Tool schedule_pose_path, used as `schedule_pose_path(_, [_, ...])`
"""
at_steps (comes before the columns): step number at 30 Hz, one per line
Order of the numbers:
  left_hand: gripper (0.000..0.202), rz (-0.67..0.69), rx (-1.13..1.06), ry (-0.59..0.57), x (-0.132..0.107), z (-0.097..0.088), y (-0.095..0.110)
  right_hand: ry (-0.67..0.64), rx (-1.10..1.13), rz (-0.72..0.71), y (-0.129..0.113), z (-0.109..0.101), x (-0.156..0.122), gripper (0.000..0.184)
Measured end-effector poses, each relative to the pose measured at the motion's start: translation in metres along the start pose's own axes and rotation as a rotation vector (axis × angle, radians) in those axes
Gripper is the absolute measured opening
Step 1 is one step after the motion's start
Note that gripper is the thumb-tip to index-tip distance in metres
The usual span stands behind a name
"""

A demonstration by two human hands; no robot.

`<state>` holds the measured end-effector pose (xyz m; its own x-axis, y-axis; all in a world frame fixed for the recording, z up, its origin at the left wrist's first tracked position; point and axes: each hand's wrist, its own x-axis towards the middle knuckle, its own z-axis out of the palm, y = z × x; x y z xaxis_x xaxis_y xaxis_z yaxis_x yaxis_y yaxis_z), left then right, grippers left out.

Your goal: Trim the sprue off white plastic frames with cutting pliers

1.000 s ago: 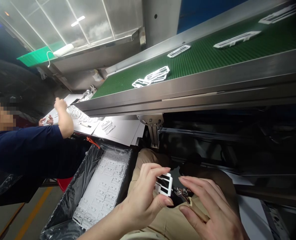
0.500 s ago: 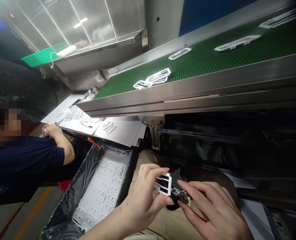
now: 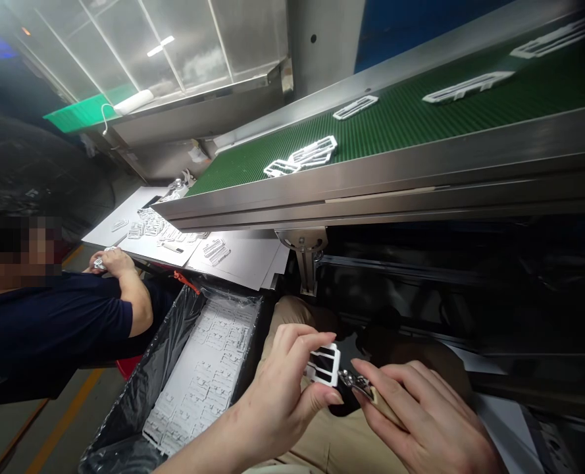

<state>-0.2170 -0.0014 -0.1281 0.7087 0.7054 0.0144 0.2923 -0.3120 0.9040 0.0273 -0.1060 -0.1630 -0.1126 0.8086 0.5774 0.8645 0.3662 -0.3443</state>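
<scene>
My left hand (image 3: 282, 395) pinches a small white plastic frame part (image 3: 324, 365) between thumb and fingers, held over my lap. My right hand (image 3: 420, 421) grips a small cutting tool (image 3: 358, 385) with a tan handle, its metal jaws touching the part's right edge. Both hands are closed on what they hold. A black-lined box (image 3: 139, 408) at my left knee holds several white plastic parts (image 3: 208, 368) laid in rows.
A green conveyor belt (image 3: 410, 115) with a steel rail runs above, carrying white frame parts (image 3: 312, 155). A grey worktable (image 3: 243, 260) with more parts lies at the left. A person in a dark blue shirt (image 3: 50, 329) works there, a hand (image 3: 112, 260) on the table edge.
My right hand closed on the cutter and brought its jaws against the white part. The person at the left lowered an arm from the table down to its edge.
</scene>
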Motion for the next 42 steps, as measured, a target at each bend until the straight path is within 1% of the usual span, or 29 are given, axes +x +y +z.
schedule_pose_path(2, [0.068, -0.029, -0.062, -0.01, 0.0, 0.0, -0.002, 0.0, 0.065, 0.014, -0.002, -0.001, 0.003, 0.03])
schedule_pose_path(5, [0.064, -0.087, -0.215, -0.004, 0.0, 0.002, -0.003, -0.04, 0.277, 0.202, -0.002, -0.005, 0.008, 0.024])
schedule_pose_path(6, [0.064, -0.098, -0.276, 0.003, 0.001, 0.002, -0.003, -0.041, 0.293, 0.246, -0.001, -0.007, 0.009, 0.024])
schedule_pose_path(7, [0.065, -0.097, -0.334, 0.015, 0.002, 0.003, -0.003, -0.037, 0.259, 0.264, 0.0, -0.01, 0.011, 0.026])
schedule_pose_path(9, [0.07, -0.065, -0.409, 0.047, 0.003, 0.004, -0.004, -0.014, 0.121, 0.237, 0.0, -0.014, 0.014, 0.033])
schedule_pose_path(11, [0.073, -0.027, -0.413, 0.078, 0.004, 0.004, -0.005, -0.021, 0.039, 0.212, -0.002, -0.019, 0.017, 0.036])
schedule_pose_path(15, [0.076, 0.019, -0.371, 0.083, 0.005, 0.003, -0.007, -0.062, 0.038, 0.145, -0.008, -0.026, 0.024, 0.037])
schedule_pose_path(20, [0.072, 0.077, -0.33, 0.065, 0.007, 0.001, -0.007, -0.118, 0.03, 0.025, -0.007, -0.03, 0.029, 0.039])
schedule_pose_path(26, [0.069, 0.141, -0.246, 0.054, 0.007, -0.003, -0.007, -0.074, 0.042, 0.073, -0.007, -0.021, 0.026, 0.042])
schedule_pose_path(29, [0.066, 0.162, -0.22, 0.045, 0.008, -0.006, -0.007, -0.07, 0.047, 0.067, -0.008, -0.018, 0.026, 0.042])
schedule_pose_path(32, [0.067, 0.17, -0.201, 0.027, 0.008, -0.008, -0.008, -0.081, 0.055, 0.055, -0.007, -0.019, 0.027, 0.041])
schedule_pose_path(34, [0.068, 0.182, -0.191, 0.021, 0.009, -0.01, -0.008, -0.105, 0.06, 0.034, -0.006, -0.023, 0.029, 0.038])
schedule_pose_path(38, [0.068, 0.185, -0.201, 0.013, 0.009, -0.01, -0.008, -0.177, 0.051, -0.077, -0.005, -0.033, 0.036, 0.033])
schedule_pose_path(42, [0.068, 0.178, -0.204, 0.017, 0.008, -0.011, -0.009, -0.156, 0.019, -0.117, -0.007, -0.037, 0.044, 0.03])
